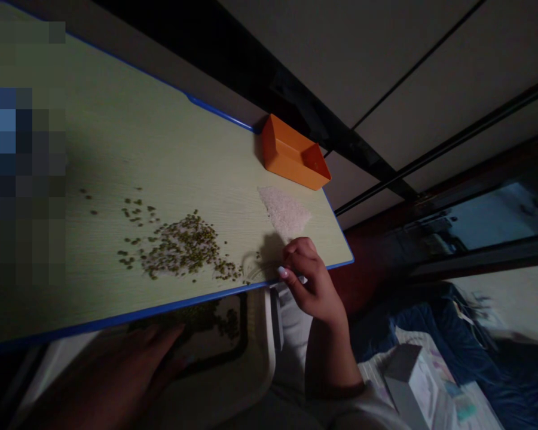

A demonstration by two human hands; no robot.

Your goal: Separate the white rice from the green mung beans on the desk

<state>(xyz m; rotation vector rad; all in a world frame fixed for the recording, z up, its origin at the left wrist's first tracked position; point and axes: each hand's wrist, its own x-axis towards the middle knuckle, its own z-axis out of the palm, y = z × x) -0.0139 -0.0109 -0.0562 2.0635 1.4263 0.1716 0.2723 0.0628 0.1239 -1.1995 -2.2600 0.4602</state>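
My right hand [311,278] is over the near edge of the pale green table, its fingers curled and the thumb bent in toward them. What lies between the fingertips, if anything, is hidden. A small heap of white rice [286,210] sits just beyond it. Left of the hand, green beans mixed with white grains [182,245] form a loose pile, with single beans scattered around. My left hand [159,343], dim and blurred, reaches below the table edge over a white bin [269,352]. Its fingers look stretched and apart, near a mass of green beans [201,313].
An open orange box [296,155] stands at the far right corner of the table [130,137], which has a blue rim. Dark cabinet fronts rise behind. A grey-white box [415,376] rests on dark blue cloth at the lower right. Pixelation covers the left edge.
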